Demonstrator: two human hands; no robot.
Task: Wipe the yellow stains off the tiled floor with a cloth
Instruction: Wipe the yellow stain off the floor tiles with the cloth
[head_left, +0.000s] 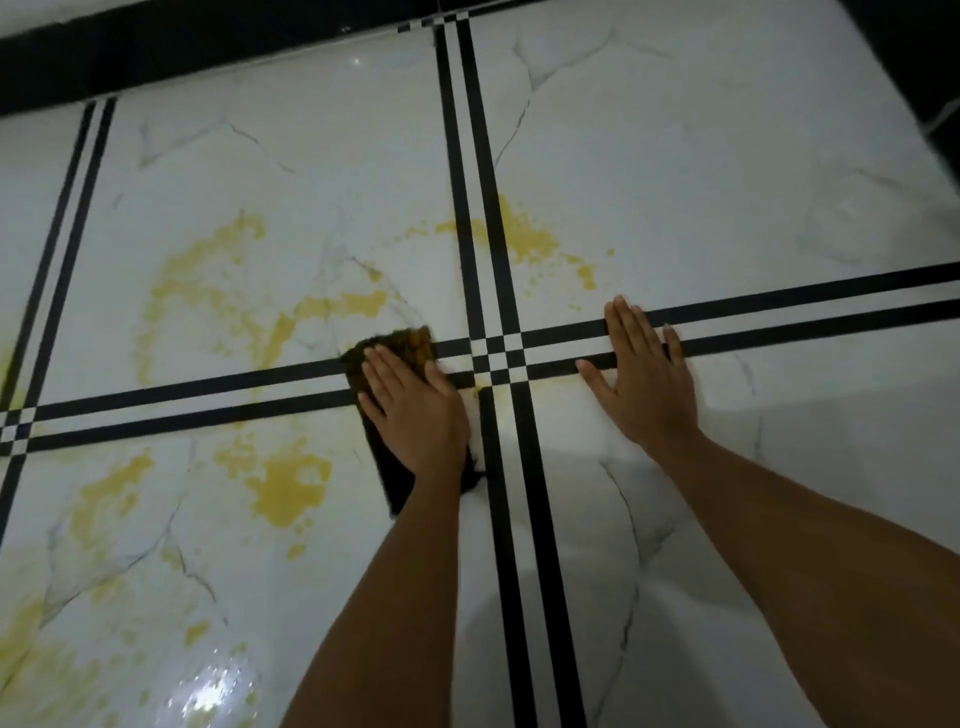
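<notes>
While the left hand (415, 415) presses flat on the dark cloth (400, 345), right hand (644, 379) open, empty, yellow stains (288, 483) around.

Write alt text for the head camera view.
A person's left hand presses a dark cloth flat on a glossy white marble-patterned tiled floor with black stripe borders, amid smeared yellow stains. The right hand rests flat, fingers spread, on the floor.

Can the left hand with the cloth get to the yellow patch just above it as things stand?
Probably yes: the left hand presses the cloth flat just below that yellow patch, with only bare tile between.
</notes>
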